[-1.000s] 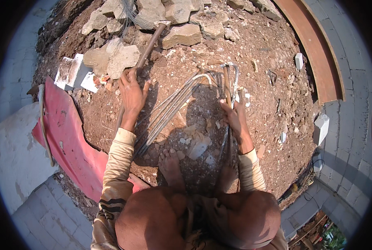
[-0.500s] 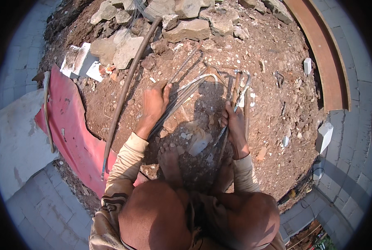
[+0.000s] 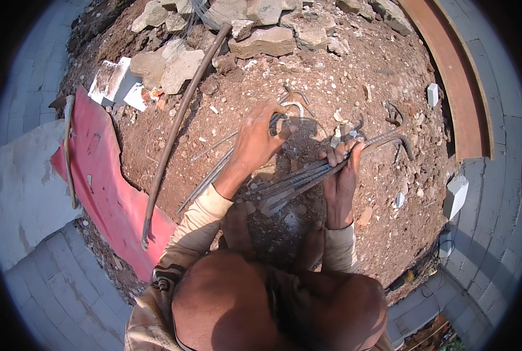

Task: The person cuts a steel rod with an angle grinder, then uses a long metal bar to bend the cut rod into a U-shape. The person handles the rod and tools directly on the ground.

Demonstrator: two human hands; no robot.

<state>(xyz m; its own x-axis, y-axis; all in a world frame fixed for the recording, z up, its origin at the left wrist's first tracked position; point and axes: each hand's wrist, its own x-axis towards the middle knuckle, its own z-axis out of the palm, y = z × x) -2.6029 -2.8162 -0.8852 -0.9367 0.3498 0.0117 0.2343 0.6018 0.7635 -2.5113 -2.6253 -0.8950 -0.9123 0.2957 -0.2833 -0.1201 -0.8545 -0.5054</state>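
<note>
My left hand (image 3: 259, 140) is closed around the bent ends of a bundle of thin steel rods (image 3: 214, 172) that runs down to the left over the dirt. My right hand (image 3: 341, 169) grips a second bundle of hooked steel rods (image 3: 299, 181), held roughly level, its hooked ends (image 3: 398, 137) pointing right. Both bundles hang just above a mound of reddish soil (image 3: 307, 82). My knees fill the lower middle of the view.
A long rusty bar (image 3: 176, 131) lies diagonally at the left, beside a red sheet (image 3: 106, 187). Broken stones (image 3: 266, 38) and white blocks (image 3: 117, 82) sit at the top. A curved wooden board (image 3: 457, 76) and grey paving (image 3: 495, 193) border the right.
My left hand has moved right from the long bar to the left bundle's bent ends and closed on them. My right hand has tilted its bundle from upright to nearly level.
</note>
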